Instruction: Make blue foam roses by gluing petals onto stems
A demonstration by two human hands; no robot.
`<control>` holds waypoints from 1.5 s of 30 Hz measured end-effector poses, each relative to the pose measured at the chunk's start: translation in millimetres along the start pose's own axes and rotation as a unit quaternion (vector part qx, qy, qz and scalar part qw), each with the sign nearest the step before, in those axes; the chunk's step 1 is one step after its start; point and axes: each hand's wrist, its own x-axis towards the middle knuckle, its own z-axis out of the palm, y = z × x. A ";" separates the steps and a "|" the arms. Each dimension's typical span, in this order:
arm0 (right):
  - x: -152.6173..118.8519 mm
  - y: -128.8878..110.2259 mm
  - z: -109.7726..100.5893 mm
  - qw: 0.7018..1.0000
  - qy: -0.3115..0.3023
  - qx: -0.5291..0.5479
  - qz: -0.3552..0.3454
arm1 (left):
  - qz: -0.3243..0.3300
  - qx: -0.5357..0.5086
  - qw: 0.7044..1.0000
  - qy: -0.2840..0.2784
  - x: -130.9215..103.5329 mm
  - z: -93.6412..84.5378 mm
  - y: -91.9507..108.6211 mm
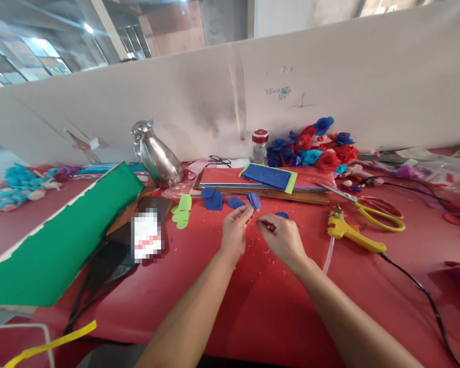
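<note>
Between the thumb and fingers of my left hand (235, 230) is a blue crepe paper petal (254, 200), held upright above the red table. My right hand (279, 232) is a little to the right of it, fingers curled in a pinch; whatever they hold, if anything, is too small to make out. Beyond my hands lie a stack of blue cut petals (212, 200) and a loose blue petal (235, 203). Another blue piece (282, 215) shows partly behind my right hand. Light green cut pieces (182, 210) are further left.
On the right lie a yellow glue gun (343, 228) with a cord and open scissors (371, 207). Paper sheets (222, 177), a metal jug (159, 156), a red-lidded jar (259, 145) and paper flowers (322, 148) line the back. A green board (72, 240) leans left.
</note>
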 end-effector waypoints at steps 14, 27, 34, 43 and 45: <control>-2.5 -3.4 0.7 0.999 0.010 -0.047 -0.024 | 0.006 0.022 1.000 0.020 -2.2 2.3 2.9; 3.6 3.0 10.7 0.950 -0.019 0.283 0.130 | -0.049 -0.029 0.998 0.015 3.5 -2.2 -1.0; 4.9 3.0 8.5 0.877 -0.023 0.418 0.235 | -0.073 -0.020 0.997 0.022 0.2 -0.1 -4.5; 7.3 -3.8 4.7 0.869 -0.010 0.433 0.240 | -0.077 -0.025 0.997 -0.006 -2.3 0.4 1.7; 8.3 -5.4 4.1 0.866 -0.011 0.438 0.241 | -0.081 -0.023 0.996 -0.007 -1.7 0.2 3.3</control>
